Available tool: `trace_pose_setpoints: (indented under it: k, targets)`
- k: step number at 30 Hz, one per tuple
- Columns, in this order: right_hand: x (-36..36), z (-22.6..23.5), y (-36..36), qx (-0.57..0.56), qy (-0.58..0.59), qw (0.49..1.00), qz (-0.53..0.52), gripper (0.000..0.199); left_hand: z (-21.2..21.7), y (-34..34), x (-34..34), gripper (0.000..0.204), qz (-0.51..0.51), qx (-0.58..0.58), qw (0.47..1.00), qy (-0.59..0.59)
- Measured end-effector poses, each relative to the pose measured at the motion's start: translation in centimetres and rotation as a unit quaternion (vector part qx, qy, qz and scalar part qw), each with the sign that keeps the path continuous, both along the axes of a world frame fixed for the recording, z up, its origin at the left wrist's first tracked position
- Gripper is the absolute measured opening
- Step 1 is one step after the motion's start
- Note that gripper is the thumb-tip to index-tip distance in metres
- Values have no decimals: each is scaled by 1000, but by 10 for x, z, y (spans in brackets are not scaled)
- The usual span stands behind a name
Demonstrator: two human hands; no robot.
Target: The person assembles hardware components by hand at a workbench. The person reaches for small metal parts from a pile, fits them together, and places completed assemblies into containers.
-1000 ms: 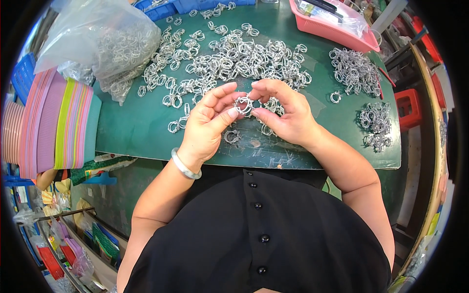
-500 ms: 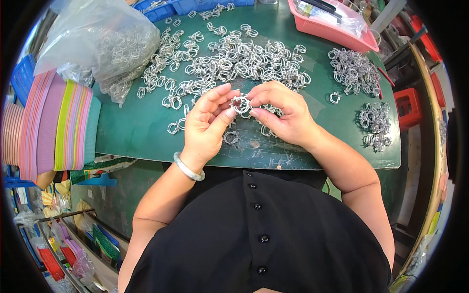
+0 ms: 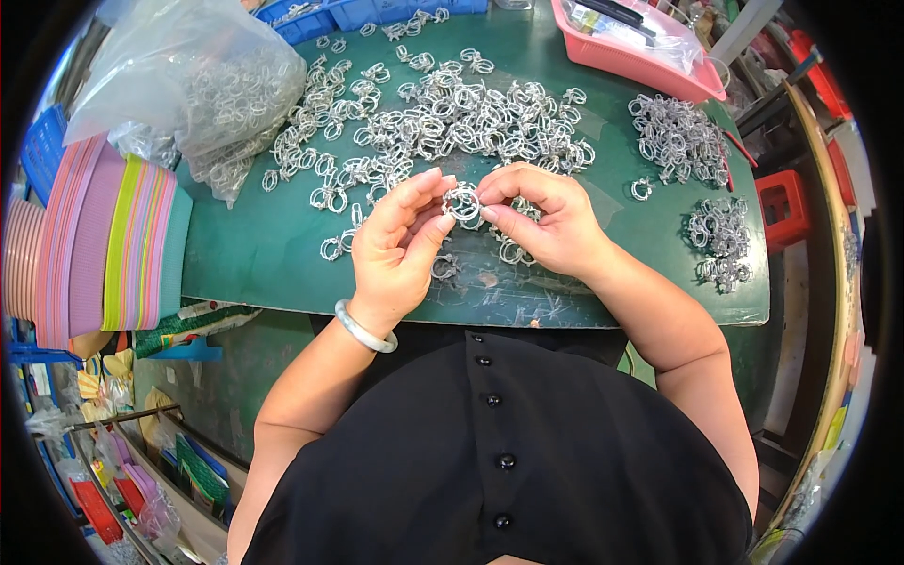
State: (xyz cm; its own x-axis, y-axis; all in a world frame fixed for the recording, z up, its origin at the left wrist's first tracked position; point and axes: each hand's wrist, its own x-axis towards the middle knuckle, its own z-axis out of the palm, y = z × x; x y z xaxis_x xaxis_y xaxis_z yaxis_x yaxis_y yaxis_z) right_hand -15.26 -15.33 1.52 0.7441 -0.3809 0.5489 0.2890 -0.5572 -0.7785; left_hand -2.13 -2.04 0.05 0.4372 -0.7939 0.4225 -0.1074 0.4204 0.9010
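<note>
Between my two hands I hold a silver wire ring clamp (image 3: 462, 204), its round loops showing. The fingertips and thumb of my left hand (image 3: 400, 240) pinch it from the left, and a pale bangle sits on that wrist. From the right, the thumb and forefinger of my right hand (image 3: 549, 218) pinch the clamp's edge. Beyond my fingers spreads a large heap of similar ring clamps (image 3: 471, 118) on the green table (image 3: 282, 259). One darker clamp (image 3: 445, 267) lies just below my hands. My fingers partly cover the held clamp.
A clear plastic bag of clamps (image 3: 231, 122) stands at the left, near stacked coloured baskets (image 3: 141, 245). On the right are two smaller piles of clamps, one farther (image 3: 678, 139) and one nearer (image 3: 720, 240). A pink basket (image 3: 631, 61) and blue bins (image 3: 367, 11) line the far side.
The held clamp has turned slightly, so its loops face up more squarely. Both hands keep nearly the same place and still pinch it.
</note>
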Motion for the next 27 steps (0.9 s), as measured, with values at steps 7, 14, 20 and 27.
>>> trace_pose_setpoints:
  k: [7,14,20,27]
  targets:
    - [0,-4,1,68,19,998,3,12,1,0,-3,44,9,8,1000,-2]
    - [-4,-2,-2,278,114,952,53,13,1,-1,-3,46,22,13,998,-62]
    - [-3,3,-1,307,97,944,71,13,1,-2,-3,46,18,16,1000,-4]
    - [-6,15,-8,176,142,973,42,11,11,1,-6,47,10,77,997,9]
